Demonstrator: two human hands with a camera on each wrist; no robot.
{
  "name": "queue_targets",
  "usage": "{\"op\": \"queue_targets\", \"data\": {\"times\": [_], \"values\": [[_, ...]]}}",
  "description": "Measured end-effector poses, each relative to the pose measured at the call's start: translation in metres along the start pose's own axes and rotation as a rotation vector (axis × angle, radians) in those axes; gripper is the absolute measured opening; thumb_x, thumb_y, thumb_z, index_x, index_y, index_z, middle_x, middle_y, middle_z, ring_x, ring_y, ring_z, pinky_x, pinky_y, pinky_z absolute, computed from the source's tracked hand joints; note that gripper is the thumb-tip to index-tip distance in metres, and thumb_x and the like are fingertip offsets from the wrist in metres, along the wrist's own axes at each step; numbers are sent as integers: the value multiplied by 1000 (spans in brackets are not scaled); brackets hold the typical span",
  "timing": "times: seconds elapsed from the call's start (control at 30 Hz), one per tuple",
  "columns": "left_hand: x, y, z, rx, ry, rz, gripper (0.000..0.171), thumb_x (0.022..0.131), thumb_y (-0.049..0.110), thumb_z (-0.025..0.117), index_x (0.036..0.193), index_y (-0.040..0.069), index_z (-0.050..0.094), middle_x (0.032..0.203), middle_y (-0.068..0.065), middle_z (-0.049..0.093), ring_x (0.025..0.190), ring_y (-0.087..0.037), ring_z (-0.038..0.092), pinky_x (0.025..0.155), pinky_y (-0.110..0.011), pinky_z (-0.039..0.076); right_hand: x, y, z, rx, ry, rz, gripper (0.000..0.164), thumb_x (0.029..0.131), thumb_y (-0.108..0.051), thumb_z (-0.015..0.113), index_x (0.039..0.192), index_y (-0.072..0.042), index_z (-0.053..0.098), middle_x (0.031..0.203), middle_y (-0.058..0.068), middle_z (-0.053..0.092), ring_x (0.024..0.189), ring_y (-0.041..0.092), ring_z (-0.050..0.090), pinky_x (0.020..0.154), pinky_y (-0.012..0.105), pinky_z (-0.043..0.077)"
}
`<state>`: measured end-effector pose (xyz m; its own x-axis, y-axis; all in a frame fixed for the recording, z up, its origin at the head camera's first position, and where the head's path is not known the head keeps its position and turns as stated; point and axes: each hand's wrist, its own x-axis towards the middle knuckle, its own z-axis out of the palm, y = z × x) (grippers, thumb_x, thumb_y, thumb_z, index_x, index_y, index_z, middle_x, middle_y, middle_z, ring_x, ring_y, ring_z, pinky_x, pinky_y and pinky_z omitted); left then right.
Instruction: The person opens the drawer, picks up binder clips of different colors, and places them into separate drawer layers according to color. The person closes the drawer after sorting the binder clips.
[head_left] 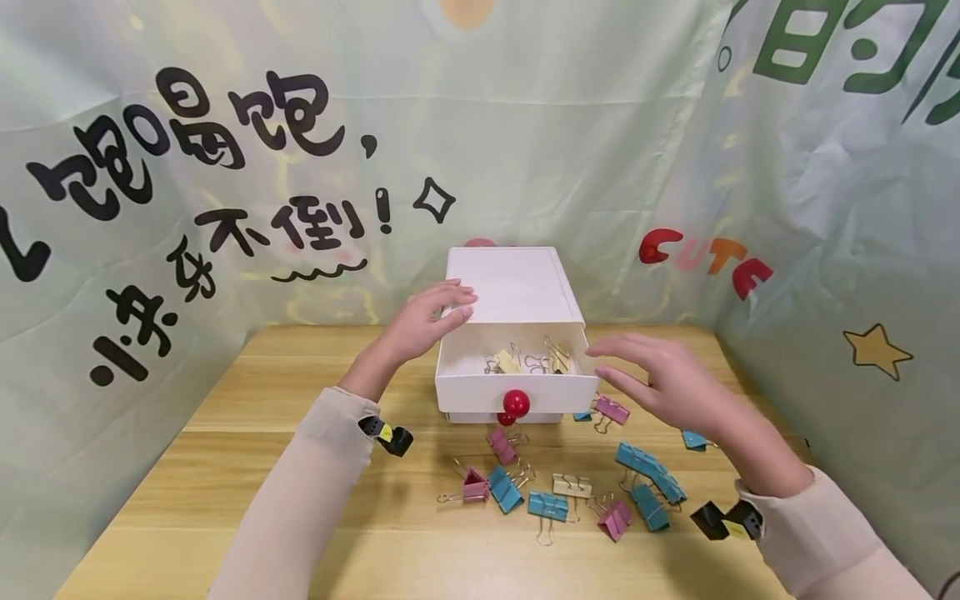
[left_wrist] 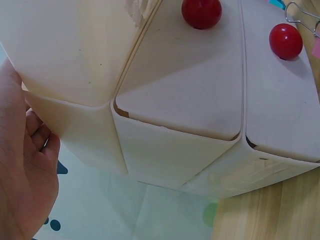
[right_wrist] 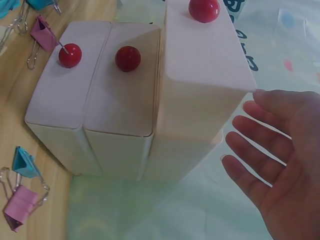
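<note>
A white box of three stacked drawers (head_left: 513, 283) has red ball knobs, and its top drawer (head_left: 472, 395) is pulled out. Inside that drawer lie several pale yellow binder clips (head_left: 508, 362). My left hand (head_left: 429, 321) rests at the upper left edge of the box, its fingers reaching over the top. From the left wrist view, the same hand (left_wrist: 30, 175) lies along the side of the box. My right hand (head_left: 667, 377) is at the right side of the pulled-out drawer, fingers extended. In the right wrist view its fingertips (right_wrist: 260, 95) are right at the drawer's corner.
Several blue binder clips (head_left: 547, 505), pink binder clips (head_left: 615, 520) and one pale yellow clip (head_left: 572, 485) lie scattered on the wooden table (head_left: 405, 533) in front of the box and to its right. A printed cloth (head_left: 525, 167) hangs behind and at both sides.
</note>
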<state>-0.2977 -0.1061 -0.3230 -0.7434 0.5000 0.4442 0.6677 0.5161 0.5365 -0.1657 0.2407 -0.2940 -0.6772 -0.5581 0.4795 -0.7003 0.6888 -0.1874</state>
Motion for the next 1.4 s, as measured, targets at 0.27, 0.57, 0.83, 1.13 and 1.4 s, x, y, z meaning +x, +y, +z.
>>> {"op": "queue_targets", "data": {"times": [0.27,0.57,0.83,1.13,1.4], "values": [[0,1,-1,2,-4,-8,42,100,40,53,130,13,63,141,-1,54,140,-17,34,116,-43,24,-18,6,8,38,63,40,32,89,-13,72,121,-14,68,117,-2,69,105,18,64,81,45,55],[1,1,-1,6,-1,-12,42,99,40,53,130,14,63,141,-1,54,140,-16,34,116,-43,24,-38,15,21,93,36,88,30,89,-14,73,119,-12,70,116,-3,69,105,18,64,77,40,56],[1,1,-1,-4,0,-3,41,100,39,53,130,13,64,141,-2,54,140,-17,34,116,-43,24,-51,19,32,179,-26,99,33,90,-19,73,122,-17,68,117,-8,68,103,14,65,80,39,57],[1,3,0,1,5,3,42,100,39,52,130,12,64,141,-2,54,140,-18,35,116,-43,24,-65,25,52,249,-97,78,35,90,-21,72,125,-19,67,124,-6,65,107,13,63,87,36,55],[1,0,1,-8,9,7,41,100,38,53,129,12,64,140,-2,55,140,-18,35,116,-43,24,-75,23,69,252,-211,131,39,91,-36,70,126,-20,65,125,-6,64,118,24,59,91,45,53]]}}
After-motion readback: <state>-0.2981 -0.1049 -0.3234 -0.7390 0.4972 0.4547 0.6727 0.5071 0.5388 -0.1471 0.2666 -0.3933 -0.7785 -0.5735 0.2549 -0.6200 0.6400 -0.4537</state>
